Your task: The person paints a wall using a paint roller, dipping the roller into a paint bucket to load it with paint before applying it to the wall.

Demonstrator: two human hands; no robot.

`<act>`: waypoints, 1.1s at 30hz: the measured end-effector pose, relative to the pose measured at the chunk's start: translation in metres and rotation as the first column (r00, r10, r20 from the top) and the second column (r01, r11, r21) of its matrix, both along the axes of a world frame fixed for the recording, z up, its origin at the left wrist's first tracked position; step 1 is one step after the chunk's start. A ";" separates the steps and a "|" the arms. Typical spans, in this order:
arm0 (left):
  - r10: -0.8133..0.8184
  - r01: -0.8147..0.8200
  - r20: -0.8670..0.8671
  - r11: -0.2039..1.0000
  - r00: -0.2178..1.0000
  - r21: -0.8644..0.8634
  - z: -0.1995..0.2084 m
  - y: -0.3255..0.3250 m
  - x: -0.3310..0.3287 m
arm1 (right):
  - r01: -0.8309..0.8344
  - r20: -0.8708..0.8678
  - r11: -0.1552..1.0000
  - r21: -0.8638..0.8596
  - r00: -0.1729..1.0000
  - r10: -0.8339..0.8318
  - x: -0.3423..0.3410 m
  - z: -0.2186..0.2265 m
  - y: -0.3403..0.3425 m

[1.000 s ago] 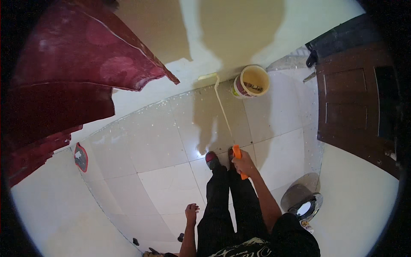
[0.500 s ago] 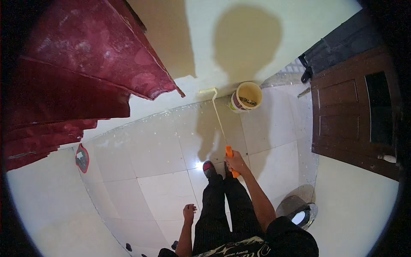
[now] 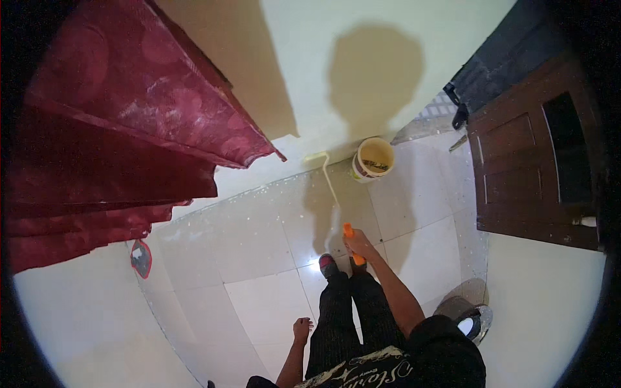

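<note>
The right hand (image 3: 358, 243) is wrapped around the orange handle of a long paint roller with a thin pale rod (image 3: 348, 231), which points far and a bit left. Its pale head (image 3: 316, 156) is at the smooth pale wall (image 3: 301, 71), left of the round whitish plastic bucket (image 3: 376, 150). The left hand (image 3: 303, 328) hangs near, to the left, away from the roller, its fingers a little curled, holding nothing.

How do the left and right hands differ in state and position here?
The right hand is closed around an orange roller handle; the left hand looks empty. The right hand is held farther forward; the left hand hangs beside the left leg. Both are bare.
</note>
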State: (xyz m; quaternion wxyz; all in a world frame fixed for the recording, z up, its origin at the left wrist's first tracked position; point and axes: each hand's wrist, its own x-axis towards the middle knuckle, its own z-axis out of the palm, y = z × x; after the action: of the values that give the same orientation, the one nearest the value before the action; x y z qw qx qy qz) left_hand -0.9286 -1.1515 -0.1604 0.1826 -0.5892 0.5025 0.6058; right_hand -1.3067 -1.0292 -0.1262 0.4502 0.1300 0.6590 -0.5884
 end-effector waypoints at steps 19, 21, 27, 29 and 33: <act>-0.066 0.060 -0.159 0.997 0.985 -0.044 0.007 -0.011 -0.030 | -0.086 -0.108 0.993 -0.087 0.991 0.076 -0.027 0.019 0.008; 0.034 -0.025 -0.127 0.997 0.991 0.067 0.000 -0.016 -0.009 | -0.084 -0.089 0.986 -0.148 0.994 0.071 -0.023 0.025 0.009; 0.028 -0.022 -0.049 0.993 0.998 0.116 0.001 -0.023 0.010 | -0.098 -0.083 0.988 -0.122 0.993 0.089 0.048 0.070 0.067; -0.077 0.078 -0.063 0.997 0.995 0.017 0.004 -0.025 -0.005 | -0.063 -0.102 0.992 -0.114 0.994 0.051 0.063 0.091 0.104; -0.120 0.132 -0.235 0.991 0.965 0.036 -0.028 -0.050 -0.010 | -0.059 -0.023 0.997 0.044 0.998 0.060 0.088 0.114 0.140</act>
State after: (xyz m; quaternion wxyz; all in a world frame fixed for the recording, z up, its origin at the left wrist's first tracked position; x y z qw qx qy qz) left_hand -0.9387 -1.2018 -0.1881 0.1759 -0.4762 0.5412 0.6704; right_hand -1.2182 -0.8895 -0.0119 0.4564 0.1130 0.6807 -0.5617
